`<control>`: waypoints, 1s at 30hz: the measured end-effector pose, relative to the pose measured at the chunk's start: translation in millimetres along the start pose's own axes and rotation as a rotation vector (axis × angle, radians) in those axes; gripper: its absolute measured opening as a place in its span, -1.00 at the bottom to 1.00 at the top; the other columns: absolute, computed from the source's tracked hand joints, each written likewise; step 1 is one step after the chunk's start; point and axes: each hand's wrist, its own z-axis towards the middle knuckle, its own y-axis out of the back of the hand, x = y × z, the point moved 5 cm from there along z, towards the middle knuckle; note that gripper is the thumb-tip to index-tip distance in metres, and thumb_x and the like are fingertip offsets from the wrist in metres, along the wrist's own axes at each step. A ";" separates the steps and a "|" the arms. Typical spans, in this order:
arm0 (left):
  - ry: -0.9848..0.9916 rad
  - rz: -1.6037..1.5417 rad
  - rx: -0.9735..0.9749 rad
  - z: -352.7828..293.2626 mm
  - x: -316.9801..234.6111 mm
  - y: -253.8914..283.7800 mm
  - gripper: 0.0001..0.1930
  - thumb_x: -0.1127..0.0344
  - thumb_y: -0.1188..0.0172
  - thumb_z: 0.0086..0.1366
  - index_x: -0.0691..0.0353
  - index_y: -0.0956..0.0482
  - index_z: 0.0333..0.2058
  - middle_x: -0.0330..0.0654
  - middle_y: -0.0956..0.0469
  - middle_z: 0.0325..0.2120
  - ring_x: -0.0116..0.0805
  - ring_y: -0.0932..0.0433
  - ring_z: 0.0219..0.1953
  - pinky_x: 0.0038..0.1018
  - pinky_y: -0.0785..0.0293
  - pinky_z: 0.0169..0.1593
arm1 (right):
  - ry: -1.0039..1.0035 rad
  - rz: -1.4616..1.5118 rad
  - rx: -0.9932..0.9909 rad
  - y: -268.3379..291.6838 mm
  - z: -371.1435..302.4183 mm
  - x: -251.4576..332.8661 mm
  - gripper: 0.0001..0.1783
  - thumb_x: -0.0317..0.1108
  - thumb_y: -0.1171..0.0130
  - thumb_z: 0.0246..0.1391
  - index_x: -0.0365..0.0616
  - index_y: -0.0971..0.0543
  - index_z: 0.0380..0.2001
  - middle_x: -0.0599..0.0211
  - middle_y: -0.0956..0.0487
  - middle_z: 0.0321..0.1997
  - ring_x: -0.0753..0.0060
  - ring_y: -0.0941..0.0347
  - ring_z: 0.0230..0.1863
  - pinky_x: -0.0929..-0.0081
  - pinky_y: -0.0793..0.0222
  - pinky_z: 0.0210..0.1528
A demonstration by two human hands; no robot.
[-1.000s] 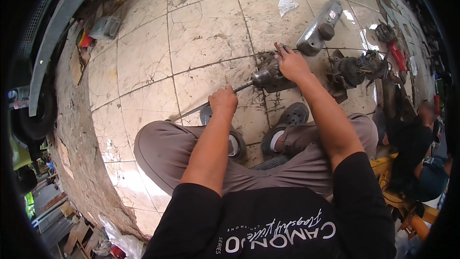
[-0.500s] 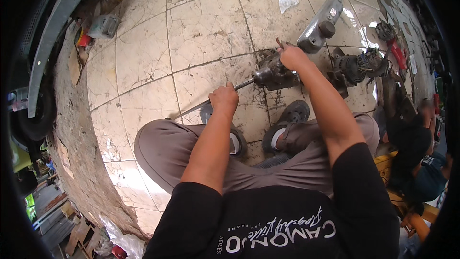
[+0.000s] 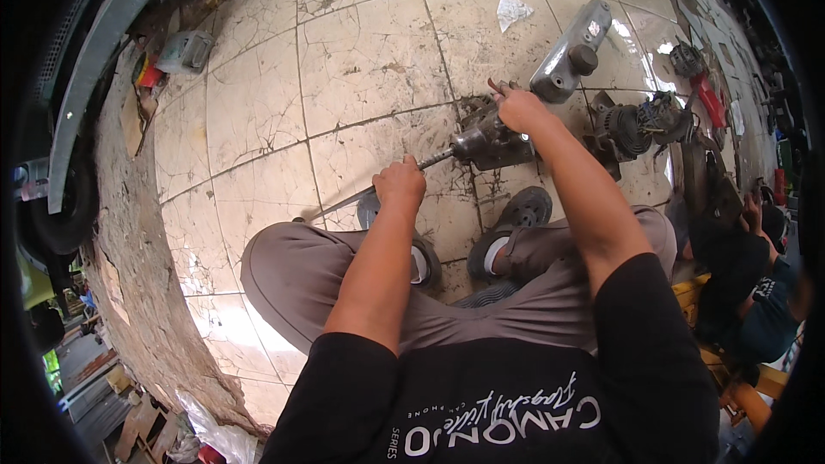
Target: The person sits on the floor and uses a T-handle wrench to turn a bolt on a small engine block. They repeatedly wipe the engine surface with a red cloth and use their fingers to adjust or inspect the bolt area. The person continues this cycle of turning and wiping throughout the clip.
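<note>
A dark, greasy metal housing [image 3: 494, 144] lies on the tiles in front of my feet, with a long thin metal shaft [image 3: 342, 203] running out of it to the left. My left hand [image 3: 400, 182] is closed around the shaft, partway along its length. At the far right side of the housing, my right hand [image 3: 519, 110] grips it with one finger sticking out to the left; the other fingers are partly hidden behind the hand. Just beyond my right hand lies a silver engine cover [image 3: 563, 64] with a round black cap [image 3: 583, 59].
Right of the housing lies an alternator-like part [image 3: 627, 127] with wires, and a red object [image 3: 710, 103] farther off. White crumpled paper [image 3: 513, 12] lies beyond. A clear plastic container [image 3: 185, 52] sits at the left. Another person [image 3: 748, 283] is at the right edge.
Both hands keep their holds, with only a slight shift of the right hand and the housing. At the right edge, the other person's arm has moved.
</note>
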 end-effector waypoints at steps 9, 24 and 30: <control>-0.018 -0.008 0.011 4.9 -2.1 -2.5 -0.65 0.10 0.05 0.38 0.19 -0.43 -0.01 0.03 -0.59 -0.13 0.05 -0.55 -0.01 0.01 -0.39 0.02 | -0.030 -0.007 -0.081 -6.6 -8.5 -11.5 -0.42 -0.12 0.26 0.33 -0.23 -0.21 0.30 -0.12 -0.26 0.33 -0.18 -0.25 0.27 0.08 -0.20 0.29; -0.015 0.023 0.034 6.0 -1.9 3.2 -0.68 0.25 0.13 0.36 0.19 -0.41 0.01 0.03 -0.57 -0.09 0.01 -0.54 0.03 -0.02 -0.39 0.05 | 0.089 -0.110 -0.370 -26.5 -62.0 -3.8 -0.41 -0.13 0.21 0.31 -0.21 -0.20 0.31 0.03 -0.10 0.46 -0.06 0.00 0.45 -0.01 0.09 0.42; 0.001 0.034 0.052 3.1 -2.4 3.1 -0.67 0.22 0.15 0.38 0.17 -0.42 0.03 0.01 -0.56 -0.04 -0.02 -0.53 0.05 -0.05 -0.38 0.07 | -0.119 0.194 -0.126 -34.7 -69.9 -24.6 -0.39 -0.13 0.24 0.33 -0.30 -0.17 0.31 -0.08 -0.18 0.40 -0.14 -0.10 0.39 0.08 -0.07 0.37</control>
